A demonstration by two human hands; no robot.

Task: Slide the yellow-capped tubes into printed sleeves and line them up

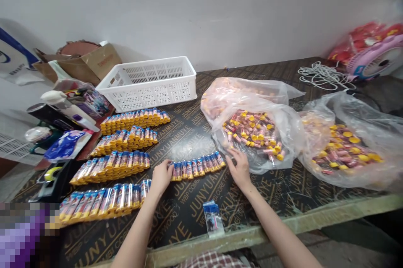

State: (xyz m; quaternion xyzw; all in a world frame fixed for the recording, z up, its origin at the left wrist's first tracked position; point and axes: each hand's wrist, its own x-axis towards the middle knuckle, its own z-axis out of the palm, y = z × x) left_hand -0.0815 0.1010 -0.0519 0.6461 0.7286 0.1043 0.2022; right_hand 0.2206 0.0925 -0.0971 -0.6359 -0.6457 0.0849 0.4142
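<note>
A single row of small clear tubes [195,168] with yellow caps and blue-and-pink labels lies side by side on the dark printed board. My left hand [162,176] rests at the row's left end, its thumb and fingers against the end tubes. At the other end is my right hand [239,170], thumb and fingers apart, beside the last tube and the edge of a clear plastic bag [291,134]. Loose pink tubes with yellow caps [255,131] fill that bag. Several stacked rows of labelled tubes [110,165] stand left of my left hand.
Behind the rows stands a white plastic basket [151,92]. A second open bag [346,175] of loose tubes lies at right, near white cord [324,76] and a pink fan [378,60]. Small printed packets [213,217] lie near the front edge; a tape dispenser [55,180] is at left.
</note>
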